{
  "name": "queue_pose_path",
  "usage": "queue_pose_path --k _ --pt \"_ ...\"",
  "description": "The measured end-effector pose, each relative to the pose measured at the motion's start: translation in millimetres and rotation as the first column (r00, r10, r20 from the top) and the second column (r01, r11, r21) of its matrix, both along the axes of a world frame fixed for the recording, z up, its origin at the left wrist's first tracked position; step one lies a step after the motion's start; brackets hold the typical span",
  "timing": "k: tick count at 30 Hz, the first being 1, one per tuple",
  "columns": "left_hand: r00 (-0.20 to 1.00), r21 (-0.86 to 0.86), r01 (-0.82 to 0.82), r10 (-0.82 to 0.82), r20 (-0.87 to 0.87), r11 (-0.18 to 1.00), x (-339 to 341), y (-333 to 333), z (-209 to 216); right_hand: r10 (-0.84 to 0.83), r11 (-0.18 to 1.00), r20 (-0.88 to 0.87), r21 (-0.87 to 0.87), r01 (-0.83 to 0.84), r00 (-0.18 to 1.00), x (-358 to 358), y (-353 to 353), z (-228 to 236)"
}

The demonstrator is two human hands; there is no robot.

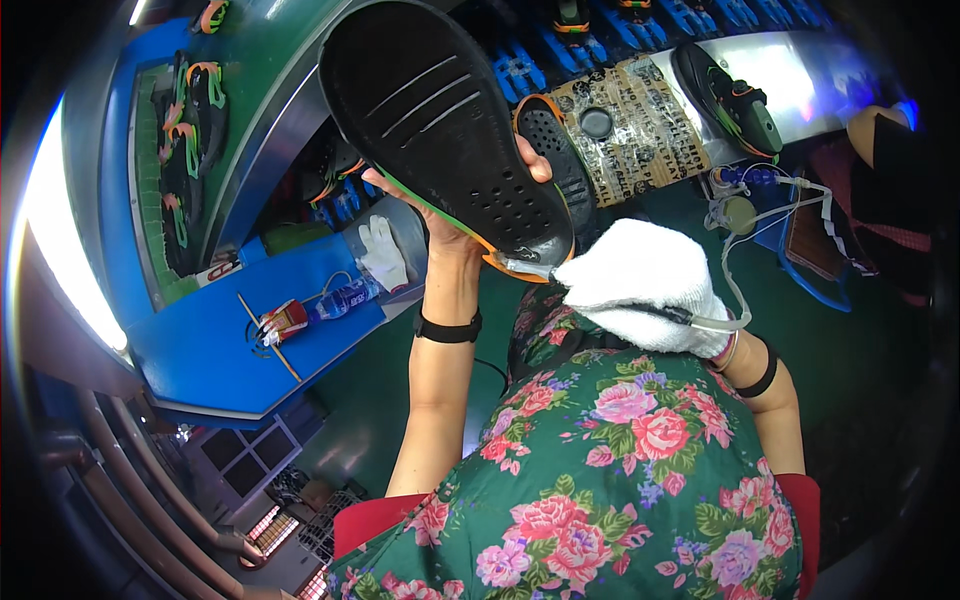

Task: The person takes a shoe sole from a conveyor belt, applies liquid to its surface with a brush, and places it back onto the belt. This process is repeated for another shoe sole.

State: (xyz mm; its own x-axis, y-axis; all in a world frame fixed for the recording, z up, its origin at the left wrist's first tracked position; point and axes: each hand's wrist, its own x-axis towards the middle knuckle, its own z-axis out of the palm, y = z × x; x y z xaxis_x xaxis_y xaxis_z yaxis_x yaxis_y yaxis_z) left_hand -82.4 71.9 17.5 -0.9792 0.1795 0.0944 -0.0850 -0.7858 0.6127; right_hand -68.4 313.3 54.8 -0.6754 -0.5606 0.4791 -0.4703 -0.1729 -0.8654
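Note:
My bare left hand (453, 236) grips a large black shoe sole (430, 100) with a green and orange edge, thumb on one side and fingers on the other. Small holes dot its lower half, and shiny streaks cross its upper half. In a white knitted glove, my right hand (640, 285) is closed round a thin tool joined to a clear tube (725, 322); the glove hides most of the tool. Its pale tip (540, 270) meets the sole's near end, where the surface looks wet. Behind the held sole lies another perforated black sole (553, 150) with an orange rim.
A taped cardboard sheet (640, 125) covers part of the metal ledge, beside a black sandal (728, 100). Several sandals lie on the green conveyor (150, 200) at left. The blue table (230, 350) carries a white glove (383, 255) and a bottle (347, 298). Tubing hangs at right.

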Motion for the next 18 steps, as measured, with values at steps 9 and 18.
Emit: queue_pose_path --k 9,18 --pt "0.984 0.121 -0.027 0.005 0.178 0.992 4.2 1.2 -8.3 -0.097 0.995 0.007 -0.017 0.097 0.995 12.0 -4.8 10.0" --pt "0.986 0.131 0.065 -0.084 0.147 0.989 0.1 2.5 -15.3 -0.103 0.993 0.172 -0.044 0.112 0.98 14.2 0.8 0.3"
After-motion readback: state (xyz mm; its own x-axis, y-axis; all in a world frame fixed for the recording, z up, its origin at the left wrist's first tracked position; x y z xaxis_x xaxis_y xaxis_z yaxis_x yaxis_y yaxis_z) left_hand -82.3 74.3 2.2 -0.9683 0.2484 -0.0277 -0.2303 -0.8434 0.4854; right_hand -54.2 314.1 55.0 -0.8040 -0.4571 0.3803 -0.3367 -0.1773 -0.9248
